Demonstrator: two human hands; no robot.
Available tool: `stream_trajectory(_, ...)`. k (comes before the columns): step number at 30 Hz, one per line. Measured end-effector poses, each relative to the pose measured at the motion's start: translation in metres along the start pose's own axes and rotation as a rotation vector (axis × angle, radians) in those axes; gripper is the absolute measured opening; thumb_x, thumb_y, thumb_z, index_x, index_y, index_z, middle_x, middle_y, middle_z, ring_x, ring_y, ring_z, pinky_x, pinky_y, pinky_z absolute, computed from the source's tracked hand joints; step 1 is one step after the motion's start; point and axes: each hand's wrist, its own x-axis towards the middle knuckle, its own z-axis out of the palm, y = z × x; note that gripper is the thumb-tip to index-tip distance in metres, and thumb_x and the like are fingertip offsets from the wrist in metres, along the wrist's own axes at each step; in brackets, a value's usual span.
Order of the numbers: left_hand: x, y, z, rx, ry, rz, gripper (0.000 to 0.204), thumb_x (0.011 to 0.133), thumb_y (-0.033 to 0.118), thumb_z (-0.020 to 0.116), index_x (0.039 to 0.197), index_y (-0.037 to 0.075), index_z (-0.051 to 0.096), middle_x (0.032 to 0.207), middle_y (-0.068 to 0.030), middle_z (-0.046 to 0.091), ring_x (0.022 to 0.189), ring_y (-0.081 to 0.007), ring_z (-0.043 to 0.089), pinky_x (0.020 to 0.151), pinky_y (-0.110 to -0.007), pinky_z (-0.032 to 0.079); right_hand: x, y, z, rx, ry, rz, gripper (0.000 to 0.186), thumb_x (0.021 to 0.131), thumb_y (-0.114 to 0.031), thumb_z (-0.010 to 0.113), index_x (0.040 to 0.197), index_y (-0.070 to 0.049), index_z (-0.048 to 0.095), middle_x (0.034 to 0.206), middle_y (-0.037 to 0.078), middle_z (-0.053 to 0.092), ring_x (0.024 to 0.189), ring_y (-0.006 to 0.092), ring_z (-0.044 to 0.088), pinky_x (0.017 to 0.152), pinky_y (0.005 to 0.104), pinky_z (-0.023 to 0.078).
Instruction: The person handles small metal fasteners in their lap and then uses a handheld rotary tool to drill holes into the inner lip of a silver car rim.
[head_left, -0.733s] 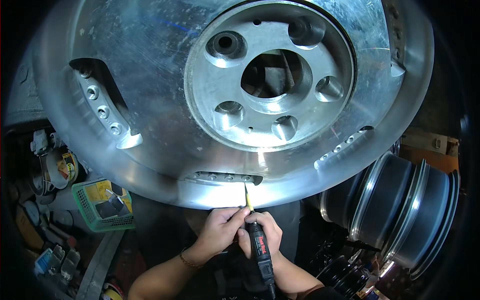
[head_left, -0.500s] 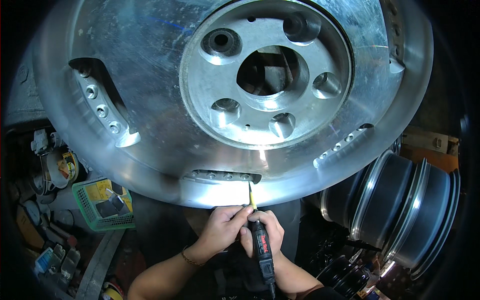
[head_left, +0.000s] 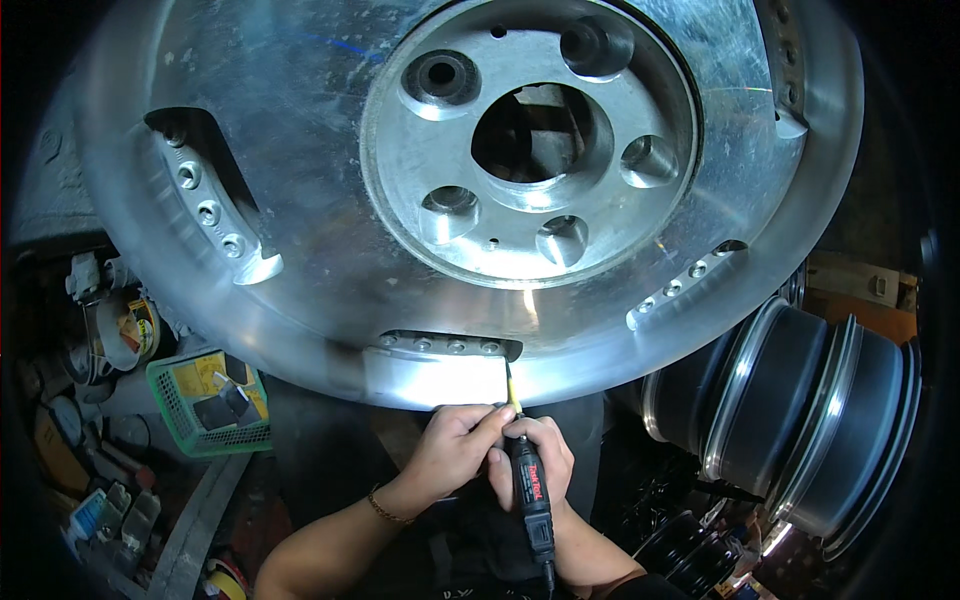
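A large brushed-metal wheel (head_left: 310,230) fills the upper view, with a central hub (head_left: 420,160) and slots holding rows of small holes. My right hand (head_left: 548,455) grips a black rotary tool (head_left: 533,500) with a slim yellow tip (head_left: 513,392) angled up at the right end of the bottom slot (head_left: 450,343); whether it touches is unclear. My left hand (head_left: 455,450) pinches near the tool's front end, just below the rim.
A green basket (head_left: 180,430) with cards and small items sits left, among tins and clutter. A metal bar (head_left: 205,525) runs below it. Dark wheel barrels (head_left: 770,410) lie at the right, beside a cardboard box (head_left: 860,285).
Both hands and the tool have shifted slightly up and to the right, with the yellow tip further along toward the slot's right end. The wheel appears slightly higher in the picture.
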Motion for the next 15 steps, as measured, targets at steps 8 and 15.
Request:
stream_trajectory(8, 0.0007, -0.0005, -0.0007, 0.02, -0.013, 0.053, 0.032, 0.098, 0.019, 0.055, 0.079, -0.005, 0.063, 0.061, 0.0015, 0.052, 0.059, -0.005, 0.042, 0.053, -0.027, 0.037, -0.0022, 0.0001, 0.0017, -0.025, 0.011, 0.009, 0.029, 0.07, -0.002, 0.073, 0.096, -0.001, 0.061, 0.074, 0.011, 0.057, 0.062, 0.0237, 0.054, 0.059, 0.0325, 0.046)
stream_trajectory(15, -0.0021, 0.0036, -0.0032, 0.035, -0.018, 0.028, 0.033, 0.099, 0.023, 0.055, 0.082, -0.005, 0.064, 0.061, 0.0005, 0.053, 0.059, -0.0053, 0.043, 0.053, -0.027, 0.038, -0.0008, 0.0012, 0.0012, 0.002, -0.008, 0.011, 0.03, 0.07, -0.003, 0.073, 0.097, -0.001, 0.06, 0.072, 0.011, 0.056, 0.061, 0.0238, 0.054, 0.058, 0.0328, 0.046)
